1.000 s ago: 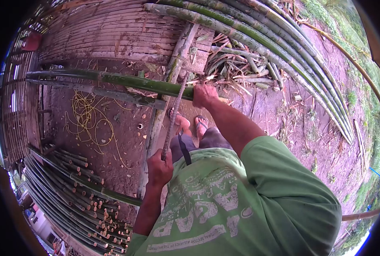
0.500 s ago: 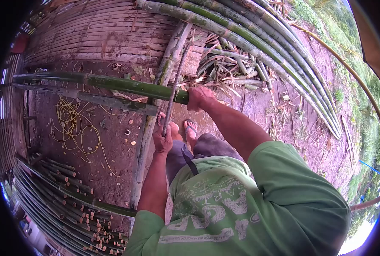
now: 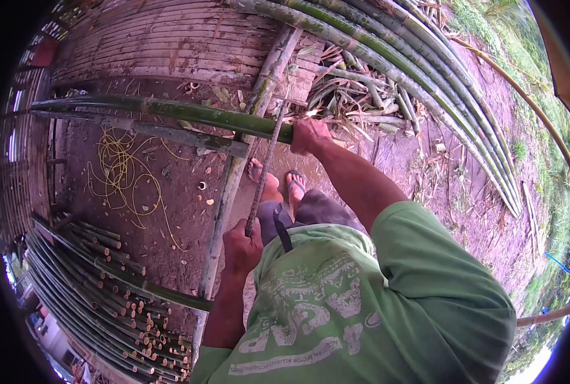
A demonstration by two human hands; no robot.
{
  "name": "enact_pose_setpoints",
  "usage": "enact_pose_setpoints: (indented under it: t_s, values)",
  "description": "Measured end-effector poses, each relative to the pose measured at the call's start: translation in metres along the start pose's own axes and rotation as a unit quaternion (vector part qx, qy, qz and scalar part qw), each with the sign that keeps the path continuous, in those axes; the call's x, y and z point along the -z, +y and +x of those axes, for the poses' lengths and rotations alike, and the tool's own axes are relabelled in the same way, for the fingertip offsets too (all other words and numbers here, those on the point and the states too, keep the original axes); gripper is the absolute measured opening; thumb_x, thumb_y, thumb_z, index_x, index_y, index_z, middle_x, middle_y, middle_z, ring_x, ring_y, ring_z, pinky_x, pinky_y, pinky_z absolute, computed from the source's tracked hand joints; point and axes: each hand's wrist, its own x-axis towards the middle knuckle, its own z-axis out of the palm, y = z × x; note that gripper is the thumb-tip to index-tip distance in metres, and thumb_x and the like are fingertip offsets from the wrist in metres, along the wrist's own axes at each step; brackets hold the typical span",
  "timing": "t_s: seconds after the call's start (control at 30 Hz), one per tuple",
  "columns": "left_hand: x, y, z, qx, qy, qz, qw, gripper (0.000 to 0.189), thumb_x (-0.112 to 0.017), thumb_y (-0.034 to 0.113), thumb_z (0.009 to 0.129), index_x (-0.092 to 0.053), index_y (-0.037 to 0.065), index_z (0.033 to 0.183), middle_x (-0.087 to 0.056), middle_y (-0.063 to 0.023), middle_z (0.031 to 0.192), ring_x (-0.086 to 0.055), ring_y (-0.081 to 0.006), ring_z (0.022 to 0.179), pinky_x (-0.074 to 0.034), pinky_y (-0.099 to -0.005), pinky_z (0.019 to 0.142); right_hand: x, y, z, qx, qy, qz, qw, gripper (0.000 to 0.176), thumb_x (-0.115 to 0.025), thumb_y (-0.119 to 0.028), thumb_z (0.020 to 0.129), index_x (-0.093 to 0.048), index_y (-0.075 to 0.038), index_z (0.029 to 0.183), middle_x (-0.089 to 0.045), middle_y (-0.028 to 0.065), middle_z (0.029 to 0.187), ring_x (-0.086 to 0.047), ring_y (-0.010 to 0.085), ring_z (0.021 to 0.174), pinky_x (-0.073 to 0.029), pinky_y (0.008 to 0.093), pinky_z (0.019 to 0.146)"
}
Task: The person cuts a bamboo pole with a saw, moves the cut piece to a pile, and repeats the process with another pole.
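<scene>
My left hand (image 3: 242, 245) is closed round the lower end of a long, thin, dark bar (image 3: 269, 153). The bar slants up and away from me and crosses over a green bamboo pole (image 3: 202, 115) near its right end. Whether the bar has an edge is too small to tell. Wrapped round that end of the pole is my right hand (image 3: 310, 136), just right of the bar. The pole rests across a slanting bamboo beam (image 3: 262, 96), with a greyer pole (image 3: 182, 136) just below it.
Long bamboo poles (image 3: 387, 54) run across the upper right, above a heap of offcuts (image 3: 362, 96). Yellow cord (image 3: 122, 160) lies tangled on the ground at left. Stacked bamboo (image 3: 87, 288) fills the lower left. A slatted platform (image 3: 163, 45) is at the top. My feet (image 3: 296, 185) are beside the beam.
My left hand has drawn back toward my body with the bar, which still crosses the pole. My right hand keeps its grip. The whole view has shifted slightly.
</scene>
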Motion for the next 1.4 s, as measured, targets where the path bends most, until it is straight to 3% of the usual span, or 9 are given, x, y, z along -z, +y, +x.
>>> enact_pose_setpoints:
  t_s: [0.1, 0.23, 0.37, 0.5, 0.83, 0.97, 1.13, 1.3, 1.4]
  values:
    - [-0.004, -0.015, 0.015, 0.004, 0.000, -0.036, 0.999, 0.028, -0.056, 0.020, 0.091, -0.057, -0.001, 0.072, -0.054, -0.0205, 0.056, -0.059, -0.0383, 0.055, -0.043, -0.0439, 0.051, -0.009, 0.008, 0.009, 0.013, 0.056, 0.012, 0.998, 0.032, -0.065, -0.012, 0.059, -0.068, -0.007, 0.090, -0.068, 0.0175, 0.086, -0.068, 0.0322, 0.085, -0.056, 0.0408, 0.074]
    - [-0.097, -0.046, 0.132, -0.106, 0.062, -0.041, 0.992, 0.024, -0.054, 0.020, 0.094, -0.067, 0.000, 0.092, -0.062, -0.0160, 0.064, -0.061, -0.0233, 0.057, -0.046, -0.0377, 0.054, -0.011, 0.010, 0.020, -0.001, 0.057, -0.006, 0.998, 0.034, -0.064, -0.014, 0.060, -0.067, -0.007, 0.093, -0.068, 0.0185, 0.090, -0.068, 0.0326, 0.086, -0.055, 0.0417, 0.076]
    - [-0.122, -0.093, 0.128, -0.129, 0.038, -0.195, 0.972, 0.027, -0.054, 0.019, 0.094, -0.064, 0.000, 0.110, -0.068, -0.0146, 0.083, -0.067, -0.0218, 0.073, -0.050, -0.0352, 0.065, 0.013, 0.004, 0.014, -0.020, -0.043, -0.010, 0.999, 0.040, -0.067, -0.013, 0.060, -0.067, -0.004, 0.099, -0.068, 0.0192, 0.093, -0.067, 0.0324, 0.093, -0.055, 0.0402, 0.081]
    - [-0.166, -0.119, 0.136, -0.178, 0.128, -0.237, 0.947, 0.024, -0.057, 0.019, 0.091, -0.052, 0.005, 0.072, -0.055, -0.0125, 0.060, -0.061, -0.0306, 0.055, -0.045, -0.0383, 0.050, 0.005, 0.005, 0.016, -0.004, 0.047, -0.010, 0.999, 0.039, -0.069, -0.025, 0.058, -0.068, -0.013, 0.095, -0.069, 0.0134, 0.087, -0.068, 0.0282, 0.083, -0.055, 0.0397, 0.076]
    - [-0.028, -0.030, 0.025, -0.022, 0.015, -0.048, 0.998, 0.029, -0.058, 0.019, 0.092, -0.055, 0.001, 0.070, -0.052, -0.0176, 0.054, -0.056, -0.0330, 0.047, -0.041, -0.0410, 0.046, 0.018, 0.006, 0.019, 0.002, -0.010, -0.005, 1.000, 0.037, -0.070, -0.023, 0.058, -0.071, -0.009, 0.092, -0.070, 0.0135, 0.089, -0.069, 0.0279, 0.085, -0.056, 0.0378, 0.076]
    - [-0.029, -0.031, 0.030, -0.001, 0.007, -0.029, 1.000, 0.030, -0.058, 0.019, 0.092, -0.055, 0.000, 0.069, -0.050, -0.0171, 0.052, -0.055, -0.0332, 0.047, -0.040, -0.0419, 0.046, 0.018, 0.012, 0.026, 0.003, -0.022, 0.012, 1.000, 0.039, -0.073, -0.024, 0.058, -0.071, -0.009, 0.093, -0.070, 0.0133, 0.086, -0.069, 0.0275, 0.084, -0.056, 0.0379, 0.077]
    - [-0.112, -0.044, 0.144, -0.112, 0.095, -0.109, 0.983, 0.028, -0.057, 0.020, 0.091, -0.055, 0.003, 0.068, -0.052, -0.0147, 0.052, -0.057, -0.0336, 0.048, -0.041, -0.0434, 0.047, 0.005, 0.019, 0.036, 0.010, -0.027, 0.024, 0.999, 0.039, -0.074, -0.030, 0.059, -0.070, -0.012, 0.093, -0.069, 0.0136, 0.086, -0.069, 0.0268, 0.082, -0.055, 0.0384, 0.075]
    - [-0.146, -0.095, 0.155, -0.219, 0.144, -0.139, 0.955, 0.026, -0.059, 0.018, 0.090, -0.052, 0.006, 0.068, -0.053, -0.0130, 0.053, -0.056, -0.0317, 0.048, -0.040, -0.0410, 0.046, 0.009, 0.021, 0.042, 0.008, -0.041, 0.027, 0.999, 0.041, -0.075, -0.030, 0.056, -0.070, -0.012, 0.092, -0.069, 0.0112, 0.079, -0.068, 0.0256, 0.073, -0.055, 0.0369, 0.071]
    - [-0.142, -0.084, 0.141, -0.155, 0.106, -0.153, 0.970, 0.025, -0.060, 0.019, 0.090, -0.052, 0.006, 0.069, -0.052, -0.0126, 0.054, -0.056, -0.0305, 0.048, -0.040, -0.0400, 0.046, 0.005, 0.018, 0.031, 0.004, -0.007, -0.004, 1.000, 0.042, -0.074, -0.030, 0.055, -0.070, -0.012, 0.093, -0.069, 0.0099, 0.077, -0.067, 0.0249, 0.071, -0.055, 0.0366, 0.069]
